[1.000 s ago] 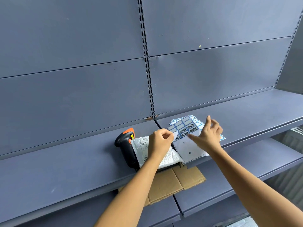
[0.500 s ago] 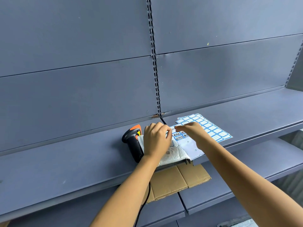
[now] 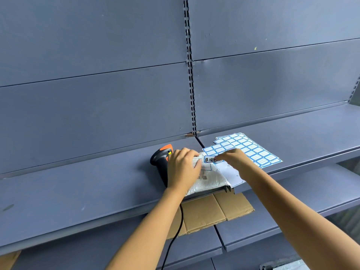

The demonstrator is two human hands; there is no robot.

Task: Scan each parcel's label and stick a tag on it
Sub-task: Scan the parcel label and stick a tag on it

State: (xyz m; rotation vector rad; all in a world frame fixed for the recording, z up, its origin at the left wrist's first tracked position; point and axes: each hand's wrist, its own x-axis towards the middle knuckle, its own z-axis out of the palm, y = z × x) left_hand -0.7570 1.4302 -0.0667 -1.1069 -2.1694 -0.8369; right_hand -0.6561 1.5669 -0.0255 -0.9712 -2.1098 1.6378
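Observation:
A white padded parcel (image 3: 209,179) lies on the grey shelf (image 3: 78,191), its printed label facing up. My left hand (image 3: 182,169) rests flat on the parcel's left part. My right hand (image 3: 233,159) pinches a blue-bordered tag (image 3: 209,159) with black writing, holding it over the parcel's far edge. A black and orange barcode scanner (image 3: 160,160) lies just left of the parcel, partly hidden by my left hand. Sheets of blue-bordered tags (image 3: 247,148) lie to the right, one under my right wrist.
A flattened cardboard piece (image 3: 214,211) sits on the lower shelf below the parcel. The scanner's black cable (image 3: 175,230) hangs down past the shelf edge. The shelf's back panel and slotted upright (image 3: 190,75) rise behind.
My right hand has lifted a tag off the sheet and carried it left over the parcel. My left hand has flattened onto the parcel. The camera moved closer.

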